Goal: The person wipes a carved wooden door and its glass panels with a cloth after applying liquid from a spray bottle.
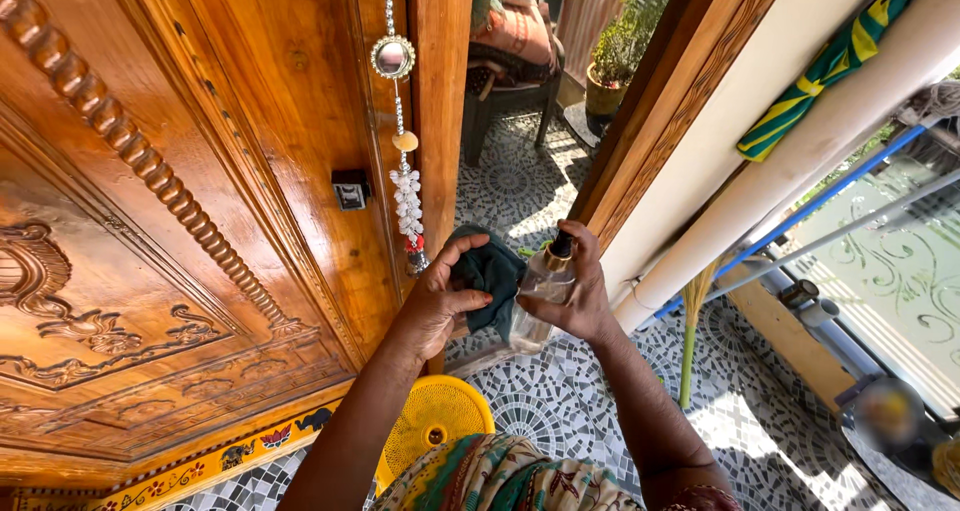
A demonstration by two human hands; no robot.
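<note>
Clear spray bottle [541,293] in right hand [580,296], cloth [492,274] left.

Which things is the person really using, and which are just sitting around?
In use:
- left hand holding a dark teal cloth
- right hand holding a clear spray bottle, aimed at the cloth

Just around:
- carved wooden door
- bead hanging
- yellow stool
- broom
- folded umbrella
- potted plant
- chair
</note>
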